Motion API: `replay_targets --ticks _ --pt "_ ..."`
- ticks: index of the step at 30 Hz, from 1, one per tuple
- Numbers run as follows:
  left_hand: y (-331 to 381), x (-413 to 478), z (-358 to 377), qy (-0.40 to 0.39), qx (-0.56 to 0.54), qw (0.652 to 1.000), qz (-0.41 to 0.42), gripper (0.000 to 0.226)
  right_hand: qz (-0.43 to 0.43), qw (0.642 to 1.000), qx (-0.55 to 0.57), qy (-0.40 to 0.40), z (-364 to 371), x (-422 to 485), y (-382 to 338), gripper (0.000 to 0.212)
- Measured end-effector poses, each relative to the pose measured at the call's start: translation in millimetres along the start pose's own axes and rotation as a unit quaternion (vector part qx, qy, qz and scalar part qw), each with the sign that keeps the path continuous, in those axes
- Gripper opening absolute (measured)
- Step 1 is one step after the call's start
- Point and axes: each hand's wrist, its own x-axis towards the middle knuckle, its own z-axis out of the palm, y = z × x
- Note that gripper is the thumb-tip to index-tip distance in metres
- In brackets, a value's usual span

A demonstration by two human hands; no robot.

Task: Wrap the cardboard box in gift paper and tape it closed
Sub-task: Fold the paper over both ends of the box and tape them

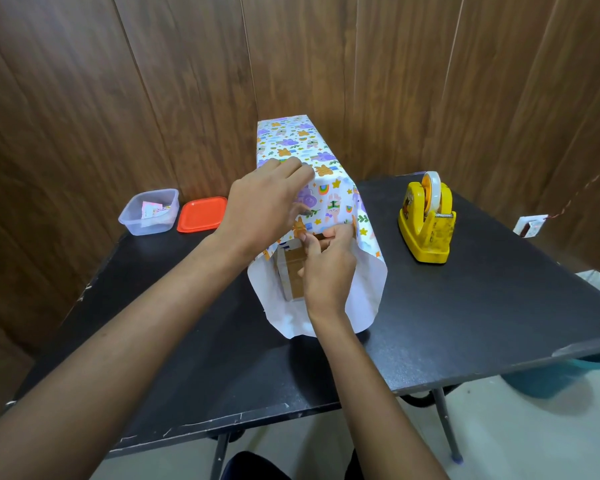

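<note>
End fold in hand: left hand point(267, 199) presses flat on gift paper point(329, 188), right hand point(326, 265) beneath it pinches the flap against the cardboard box point(293, 271); taping probably follows.

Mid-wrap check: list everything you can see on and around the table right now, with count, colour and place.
gift paper: one, white with colourful cartoon print, draped over the box, near end open
cardboard box: one, brown, under the paper, mid-table
tape dispenser: one, yellow, on the table right of the box
container: one, clear plastic, table's far left
packet: one, pale, inside the container
lid: one, orange-red, right of the container
table: one, black
teal object: one, below the table's right edge
left hand: presses the paper on the box top
right hand: pinches the paper's near edge
</note>
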Motion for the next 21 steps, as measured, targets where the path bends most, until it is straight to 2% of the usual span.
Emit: replay_targets --ticks 7,10,14,18,21 --pt "2 1 -1 -0.006 -0.005 1.000 -0.005 0.035 0.136 0.987 0.083 -0.028 -9 -5 16 0.041" --pt "1 0 -1 -0.010 -0.004 1.000 -0.004 0.035 0.178 0.975 0.108 -0.078 -14 -3 15 0.043" --pt "2 1 -3 -0.023 -0.013 1.000 -0.013 0.035 0.189 0.971 0.105 -0.104 -16 3 12 0.042" --pt "3 1 -5 -0.033 -0.008 0.999 -0.017 0.035 0.229 0.959 0.104 -0.132 -26 -2 17 0.031" --pt "6 2 -6 -0.040 -0.012 0.999 -0.032 0.034 0.191 0.961 0.064 -0.189 -31 -6 3 0.040"
